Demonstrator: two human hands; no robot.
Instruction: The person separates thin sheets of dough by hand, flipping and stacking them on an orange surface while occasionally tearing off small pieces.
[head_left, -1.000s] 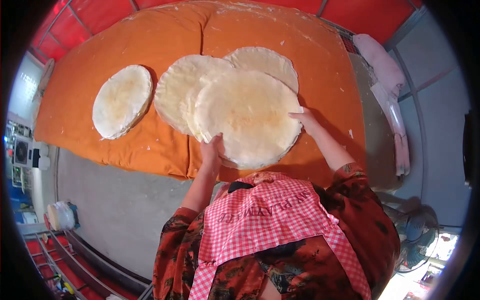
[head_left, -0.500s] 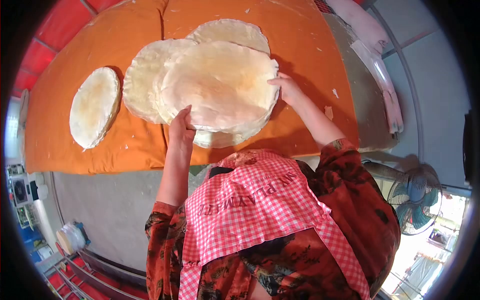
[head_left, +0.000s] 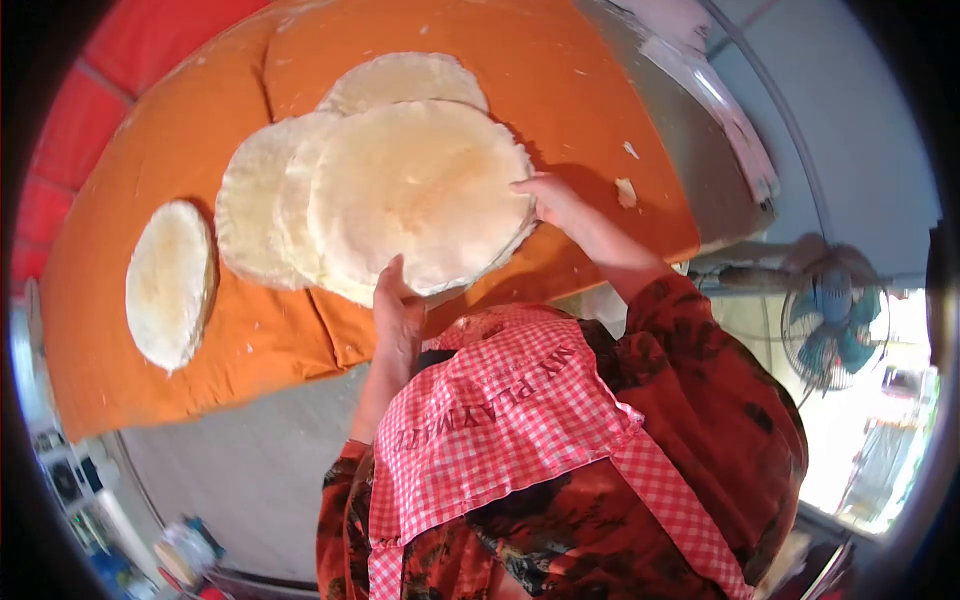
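Note:
A pale, round flatbread (head_left: 415, 190) with light brown patches lies on top of a stack of similar rounds. My left hand (head_left: 398, 308) grips its near edge, thumb on top and fingers hidden underneath. At the right rim, my right hand (head_left: 552, 200) pinches the edge in the same way, its lower fingers out of sight. How many layers are between the fingers cannot be made out. Another flatbread (head_left: 255, 195) shows from under the stack on the left, and one more (head_left: 405, 80) at its far side.
A separate thick stack of flatbreads (head_left: 170, 285) sits at the left on the orange cloth (head_left: 560, 70). Small pale scraps (head_left: 627, 193) lie on the cloth at right. A fan (head_left: 835, 320) stands beyond my right arm. A grey surface (head_left: 270, 470) borders the cloth's near edge.
The view has turned and shifted, so the cloth looks tilted. The top flatbread was bowed and wrinkled near my left hand; now it lies flatter. Both hands keep hold of its edges.

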